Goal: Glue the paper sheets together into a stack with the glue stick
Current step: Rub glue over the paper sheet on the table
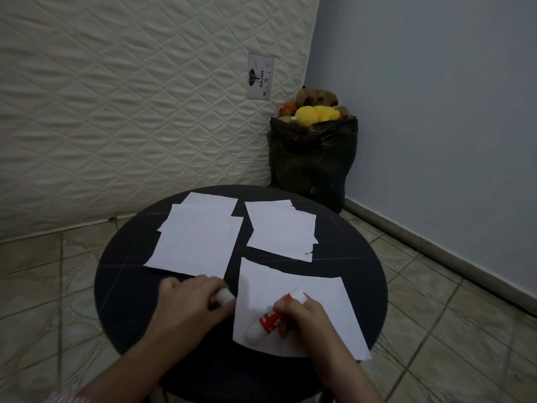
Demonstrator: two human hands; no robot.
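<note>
At lower centre of the frame, on the round black desk [122, 286], the right hand [302, 318] has its fingers curled round a red-and-white glue stick [268, 318], tilted over a single white paper sheet [325, 301]. The left hand [189, 298], just left of that sheet, grips a small white cap [225, 295]. Two overlapping piles of white paper sheets lie beyond: left pile [197, 242], right pile [283, 228].
</note>
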